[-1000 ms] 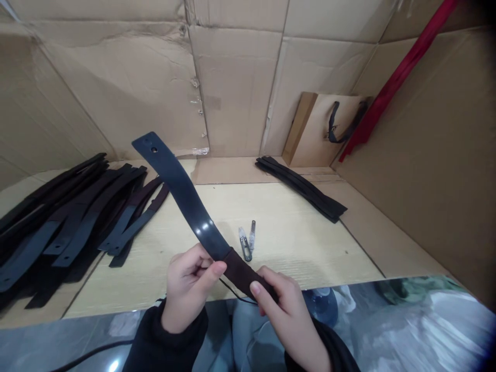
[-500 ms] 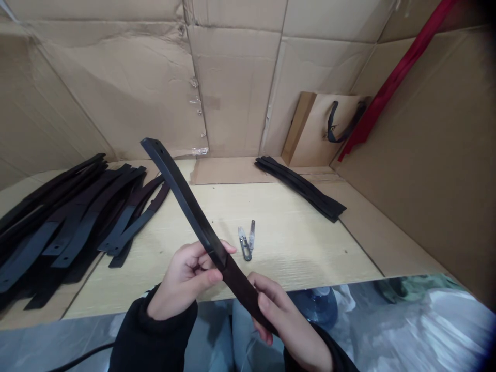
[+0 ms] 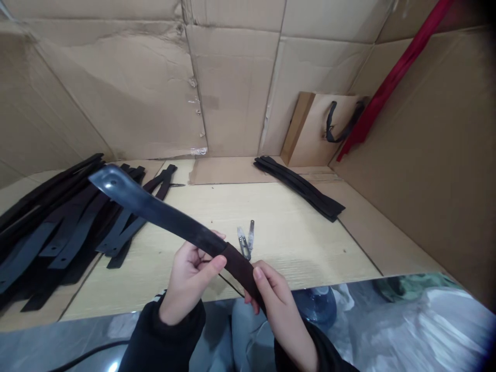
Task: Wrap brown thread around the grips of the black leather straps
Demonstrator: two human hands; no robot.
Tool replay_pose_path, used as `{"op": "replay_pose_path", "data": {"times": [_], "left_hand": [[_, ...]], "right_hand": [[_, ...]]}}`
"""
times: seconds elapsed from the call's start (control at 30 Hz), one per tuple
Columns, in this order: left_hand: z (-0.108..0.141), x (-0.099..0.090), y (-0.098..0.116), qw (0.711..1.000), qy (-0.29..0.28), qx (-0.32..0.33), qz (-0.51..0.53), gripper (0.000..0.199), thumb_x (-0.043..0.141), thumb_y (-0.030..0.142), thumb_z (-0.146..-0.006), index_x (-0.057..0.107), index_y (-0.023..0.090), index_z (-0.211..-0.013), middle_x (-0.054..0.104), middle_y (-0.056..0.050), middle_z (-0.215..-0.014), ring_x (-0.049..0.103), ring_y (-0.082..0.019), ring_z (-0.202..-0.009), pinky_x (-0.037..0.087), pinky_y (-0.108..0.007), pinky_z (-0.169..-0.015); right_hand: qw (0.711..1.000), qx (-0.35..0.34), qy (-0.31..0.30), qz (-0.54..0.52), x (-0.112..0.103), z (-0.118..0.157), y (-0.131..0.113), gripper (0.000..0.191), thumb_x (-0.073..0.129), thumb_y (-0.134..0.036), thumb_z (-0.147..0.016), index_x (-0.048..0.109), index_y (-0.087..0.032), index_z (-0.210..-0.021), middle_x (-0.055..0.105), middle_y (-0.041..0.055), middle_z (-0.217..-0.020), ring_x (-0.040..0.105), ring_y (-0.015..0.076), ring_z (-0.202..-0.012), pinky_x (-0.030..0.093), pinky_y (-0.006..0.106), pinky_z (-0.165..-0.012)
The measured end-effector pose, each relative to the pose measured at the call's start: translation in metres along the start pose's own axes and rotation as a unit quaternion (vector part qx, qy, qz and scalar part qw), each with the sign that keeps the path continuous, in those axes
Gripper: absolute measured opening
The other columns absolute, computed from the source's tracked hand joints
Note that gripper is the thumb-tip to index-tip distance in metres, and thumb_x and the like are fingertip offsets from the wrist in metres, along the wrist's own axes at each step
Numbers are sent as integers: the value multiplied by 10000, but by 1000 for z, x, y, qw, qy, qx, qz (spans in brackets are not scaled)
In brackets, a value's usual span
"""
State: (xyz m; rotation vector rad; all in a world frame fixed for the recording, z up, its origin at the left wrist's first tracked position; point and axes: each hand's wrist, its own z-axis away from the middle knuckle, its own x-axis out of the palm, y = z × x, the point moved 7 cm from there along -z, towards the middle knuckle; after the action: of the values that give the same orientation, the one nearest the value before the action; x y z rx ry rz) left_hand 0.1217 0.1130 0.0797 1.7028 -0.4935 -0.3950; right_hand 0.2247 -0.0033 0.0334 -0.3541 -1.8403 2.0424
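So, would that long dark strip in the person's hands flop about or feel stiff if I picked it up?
Probably fairly stiff: the strip juts well past the left hand without drooping. Its bare part shines, so it may feel slippery there, while the dull brown covering likely grips better. It looks thin, so I'd guess it's light.

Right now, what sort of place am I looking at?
Probably a workshop bench: cardboard walls stand behind a pale tabletop, a pile of dark strips lies at the left, and small snips lie near the left hand and right hand, which hold another strip.
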Motion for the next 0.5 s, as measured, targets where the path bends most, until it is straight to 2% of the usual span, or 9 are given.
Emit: {"op": "replay_pose_path", "data": {"times": [0.1,0.3,0.4,0.43,0.5], "left_hand": [[3,2,-3,998,-59,21,18,378,659,362,-748,659,157,-1066,654,-50,-696,582,-115,-579,480,-188,-508],[6,8,8,980,-169,56,88,314,629,272,-785,672,232,-1094,716,-76,-829,670,-150,-714,545,-196,-630],[4,6,5,981,-164,46,89,284,656,248,-766,684,248,-1048,704,-54,-811,654,-121,-692,528,-160,-599],[3,5,3,983,-153,42,88,284,673,257,-751,686,239,-1035,692,-49,-792,639,-112,-671,518,-152,-579],[2,2,-1,988,-124,31,83,301,701,281,-722,685,211,-1015,660,-38,-743,597,-93,-617,495,-144,-535]], "right_hand": [[997,31,-38,-67,8,1,4,472,408,-575,-892,438,-157,-674,479,-32,-530,363,43,-418,281,179,-441],[975,145,-85,-142,18,8,19,474,441,-619,-851,479,-150,-797,455,-58,-427,305,35,-328,189,154,-347],[969,147,-130,-152,21,9,17,480,427,-624,-852,482,-149,-815,454,-59,-442,294,33,-317,197,150,-330],[971,131,-137,-147,20,8,14,465,442,-615,-849,486,-152,-849,473,-55,-488,305,32,-328,215,151,-333],[987,63,-114,-92,13,6,6,399,533,-545,-829,503,-166,-948,540,-25,-649,402,48,-414,310,162,-385]]}}
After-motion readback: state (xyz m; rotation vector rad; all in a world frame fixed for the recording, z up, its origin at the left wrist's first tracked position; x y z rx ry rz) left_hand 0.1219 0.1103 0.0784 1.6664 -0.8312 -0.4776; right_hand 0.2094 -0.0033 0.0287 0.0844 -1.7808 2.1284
